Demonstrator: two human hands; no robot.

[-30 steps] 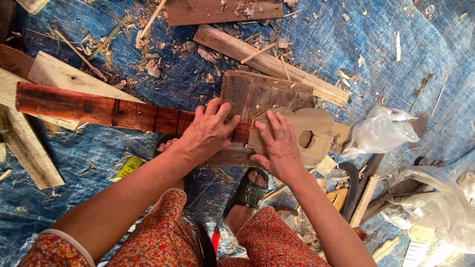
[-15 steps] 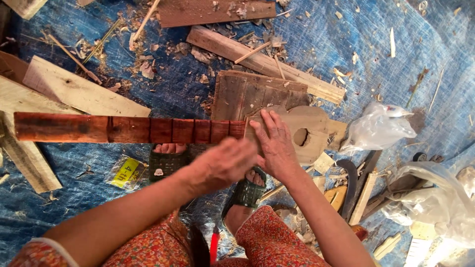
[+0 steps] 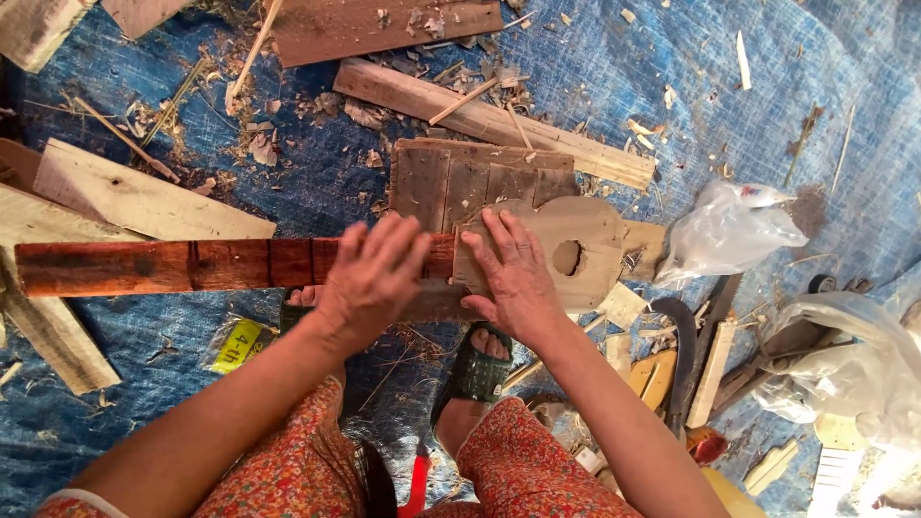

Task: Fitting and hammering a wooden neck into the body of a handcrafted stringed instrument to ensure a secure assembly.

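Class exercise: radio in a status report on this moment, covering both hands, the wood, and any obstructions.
Left hand flat on reddish plank. Right hand flat on pale cut-out board with hole. Scrap wood and shavings all around on blue tarp.

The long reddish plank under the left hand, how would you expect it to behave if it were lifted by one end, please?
The reddish plank looks like stiff solid wood, so it probably stays straight. Most of its length lies beyond the left hand, so it would likely tip. Flat-sided, unlikely to roll.

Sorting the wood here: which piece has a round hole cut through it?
The pale shaped board under the right hand. The reddish plank under the left hand and the other boards show no hole.
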